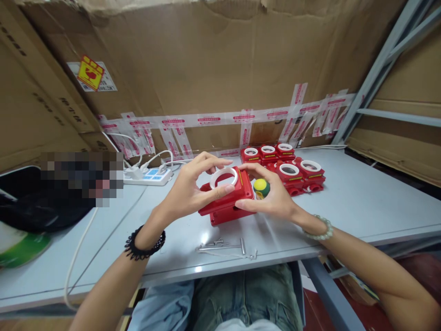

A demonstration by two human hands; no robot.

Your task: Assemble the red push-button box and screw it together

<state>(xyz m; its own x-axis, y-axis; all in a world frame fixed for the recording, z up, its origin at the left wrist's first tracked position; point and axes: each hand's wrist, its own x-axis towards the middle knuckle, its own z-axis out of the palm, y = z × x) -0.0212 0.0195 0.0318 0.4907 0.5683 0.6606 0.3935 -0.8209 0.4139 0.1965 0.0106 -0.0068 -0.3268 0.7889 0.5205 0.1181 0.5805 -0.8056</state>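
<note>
Both hands are on a red box-like housing in front of me. Its red cover sits slightly askew over the lower part and carries a white ring. My left hand grips the cover at the ring, thumb across the front and fingers behind. My right hand holds the right end, thumb in front and fingers over the back. A green thing with a round yellow end shows within the curve of my right hand; its kind is partly hidden. Nearer me lie a metal T-handle tool and small screws.
Several red housings with white rings stand at the back right. A white power strip with plugs lies at the back left. A white cable crosses the left side of the table. Cardboard walls the back.
</note>
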